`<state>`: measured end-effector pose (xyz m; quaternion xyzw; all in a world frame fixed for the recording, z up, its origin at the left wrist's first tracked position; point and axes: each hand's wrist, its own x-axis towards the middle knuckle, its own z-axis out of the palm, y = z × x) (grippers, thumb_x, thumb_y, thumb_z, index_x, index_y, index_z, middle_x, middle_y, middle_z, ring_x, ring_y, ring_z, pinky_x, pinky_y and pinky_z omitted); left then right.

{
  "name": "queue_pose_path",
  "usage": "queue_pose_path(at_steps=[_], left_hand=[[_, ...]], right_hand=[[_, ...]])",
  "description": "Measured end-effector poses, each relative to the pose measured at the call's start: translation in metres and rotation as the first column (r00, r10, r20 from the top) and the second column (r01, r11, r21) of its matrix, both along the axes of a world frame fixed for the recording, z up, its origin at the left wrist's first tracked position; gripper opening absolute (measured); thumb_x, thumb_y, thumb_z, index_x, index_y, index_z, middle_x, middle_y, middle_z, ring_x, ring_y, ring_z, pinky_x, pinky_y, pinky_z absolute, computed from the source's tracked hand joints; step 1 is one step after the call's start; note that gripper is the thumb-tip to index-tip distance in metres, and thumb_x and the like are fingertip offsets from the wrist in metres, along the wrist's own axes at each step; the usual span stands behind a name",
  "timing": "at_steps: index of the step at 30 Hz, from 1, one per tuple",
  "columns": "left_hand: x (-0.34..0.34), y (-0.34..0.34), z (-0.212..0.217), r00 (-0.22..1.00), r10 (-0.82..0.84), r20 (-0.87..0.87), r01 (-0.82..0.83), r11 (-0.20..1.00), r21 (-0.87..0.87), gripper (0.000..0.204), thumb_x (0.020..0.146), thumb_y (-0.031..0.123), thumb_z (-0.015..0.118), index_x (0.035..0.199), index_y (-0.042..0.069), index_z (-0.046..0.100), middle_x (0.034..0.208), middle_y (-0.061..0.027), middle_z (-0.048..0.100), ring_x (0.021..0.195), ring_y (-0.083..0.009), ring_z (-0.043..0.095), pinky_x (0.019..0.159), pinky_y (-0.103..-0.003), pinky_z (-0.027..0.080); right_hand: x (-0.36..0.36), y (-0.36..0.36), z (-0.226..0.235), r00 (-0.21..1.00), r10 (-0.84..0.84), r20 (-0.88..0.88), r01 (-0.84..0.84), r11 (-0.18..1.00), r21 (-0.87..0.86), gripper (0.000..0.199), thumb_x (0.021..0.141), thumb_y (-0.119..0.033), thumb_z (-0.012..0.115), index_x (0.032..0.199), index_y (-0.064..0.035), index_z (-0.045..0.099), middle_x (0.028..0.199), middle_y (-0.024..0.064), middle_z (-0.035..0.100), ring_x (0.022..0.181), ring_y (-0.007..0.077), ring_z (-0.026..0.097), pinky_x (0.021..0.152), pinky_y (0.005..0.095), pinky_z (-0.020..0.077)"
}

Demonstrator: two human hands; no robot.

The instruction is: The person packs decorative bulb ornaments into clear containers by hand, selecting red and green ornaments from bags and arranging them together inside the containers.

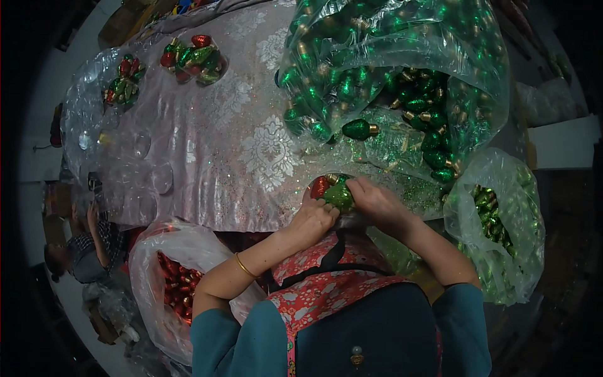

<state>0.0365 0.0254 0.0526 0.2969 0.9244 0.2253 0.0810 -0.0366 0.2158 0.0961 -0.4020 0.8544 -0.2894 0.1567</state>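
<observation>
At the table's near edge, my left hand (313,222) and my right hand (379,202) close in from both sides on a small cluster of glittery bulb-shaped ornaments. A light green ornament (339,196) sits between my fingertips, with a red ornament (319,186) just left of it. A gold cap shows behind them; whether a clear tray or wrap holds the cluster is hard to make out. My left fingers curl around its near side, partly hidden. The right thumb and fingers press on the light green ornament. Farther back lies a single dark green ornament (359,129).
A large clear bag (402,47) of dark green ornaments spills onto the glitter-strewn tablecloth (217,144). Bags of red ornaments (179,286) and light green ornaments (496,220) flank me. Mixed clusters (193,60) stand at the far left, near clear plastic trays (141,182). Another person (88,251) is at left.
</observation>
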Motion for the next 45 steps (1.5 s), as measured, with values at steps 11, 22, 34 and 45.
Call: queue_pose_path(at_steps=[11,22,34,45], left_hand=[[0.005,-0.001,0.001,1.0,0.003,0.025,-0.002,0.998,-0.068,0.024,0.077,0.009,0.052,0.098,0.002,0.059,0.102,-0.0125,0.063,0.087,-0.0284,0.06,0.078,-0.037,0.048],[0.011,0.002,-0.015,0.995,0.073,-0.066,-0.076,0.996,-0.048,0.012,0.074,0.012,0.054,0.082,0.006,0.06,0.089,-0.0097,0.063,0.083,-0.0247,0.061,0.074,-0.037,0.045],[0.01,-0.001,-0.016,0.988,0.098,0.119,-0.097,0.995,-0.018,0.024,0.075,0.018,0.059,0.096,0.006,0.059,0.099,-0.0105,0.065,0.093,-0.0279,0.06,0.105,-0.053,0.027],[0.01,-0.004,-0.011,0.994,0.088,0.062,-0.097,0.984,0.147,0.019,0.076,0.015,0.057,0.092,0.006,0.061,0.089,-0.0097,0.063,0.088,-0.0257,0.058,0.079,-0.039,0.042]], right_hand=[[-0.008,-0.027,-0.042,0.997,0.047,-0.065,-0.041,0.995,0.088,0.02,0.08,-0.008,0.048,0.097,0.0,0.045,0.088,0.0192,0.055,0.081,0.0372,0.059,0.066,0.0438,0.049],[-0.002,-0.03,0.0,0.992,0.016,-0.123,0.025,0.944,0.329,0.038,0.07,-0.009,0.064,0.101,0.0001,0.044,0.092,0.0221,0.053,0.078,0.0428,0.058,0.066,0.0481,0.0492],[-0.004,-0.032,-0.037,0.998,0.004,0.062,-0.027,0.924,0.382,0.054,0.069,-0.008,0.065,0.118,0.0,0.045,0.11,0.0249,0.05,0.085,0.0462,0.057,0.072,0.0471,0.05],[-0.012,-0.046,-0.032,0.964,0.226,0.138,-0.216,0.973,-0.083,0.04,0.077,-0.022,0.061,0.107,0.0031,0.049,0.117,0.0225,0.049,0.09,0.044,0.056,0.081,0.0457,0.0475]])
